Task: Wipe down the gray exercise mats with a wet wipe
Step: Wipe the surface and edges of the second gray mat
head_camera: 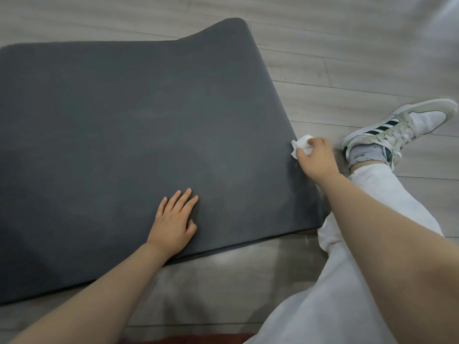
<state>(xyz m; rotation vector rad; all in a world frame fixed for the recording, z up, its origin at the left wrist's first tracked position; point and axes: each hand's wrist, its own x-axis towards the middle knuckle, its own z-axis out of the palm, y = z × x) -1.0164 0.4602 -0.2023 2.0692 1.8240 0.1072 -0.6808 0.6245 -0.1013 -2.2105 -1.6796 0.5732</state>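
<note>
Nearest, a strip of dark red (pixel 188 340) shows at the bottom edge, too little of it to say what it is. Above it the person's leg in pale trousers (pixel 330 294) stretches out to the right over the gray wood-look floor (pixel 347 65). Both bare forearms reach forward from here.

The left hand (pixel 173 219) lies flat on the gray mat (pixel 124 120), just inside its near edge, fingers straight and slightly spread, palm pressing down; its grip is wide and holds nothing. The mat lies on the floor, filling most of the left and middle of the scene.

Further out, the right hand (pixel 316 155) sits at the mat's right edge. Its grip is closed around a crumpled white wet wipe (pixel 301 144), which sticks out past the fingers and touches the mat's border. Just beside that hand, a foot in a gray sock (pixel 365 155) and a white sneaker (pixel 402 127) with dark green stripes rests on the floor, toe pointing up and right.

At the far end, the mat's right corner (pixel 233 26) curls up off the floor.
</note>
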